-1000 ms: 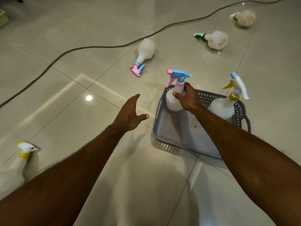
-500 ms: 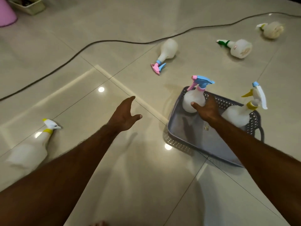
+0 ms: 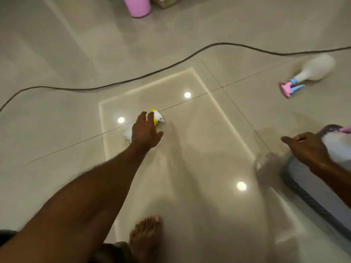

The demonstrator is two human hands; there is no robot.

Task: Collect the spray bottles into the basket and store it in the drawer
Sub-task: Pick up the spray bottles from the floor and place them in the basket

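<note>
A white spray bottle with a yellow collar [image 3: 158, 117] lies on the tiled floor. My left hand [image 3: 145, 131] is spread over its body with fingers apart, covering most of it; I cannot tell if it touches. At the right edge sits the grey basket [image 3: 303, 196], with a white bottle with a pink trigger [image 3: 339, 147] standing in it. My right hand [image 3: 307, 149] hovers over the basket's near rim, fingers loosely curled, holding nothing. Another white bottle with a pink and blue trigger [image 3: 313, 70] lies on the floor at the far right.
A dark cable [image 3: 152, 75] snakes across the floor beyond the bottles. A pink container [image 3: 137, 5] and a small planter box [image 3: 165, 0] stand at the top. My bare foot [image 3: 146, 238] is at the bottom centre. Ceiling lights reflect on the glossy tiles.
My right hand let go of the pink-and-blue-trigger bottle, left standing in the basket. The view swung left, and my left hand reached out over the yellow-collared bottle.
</note>
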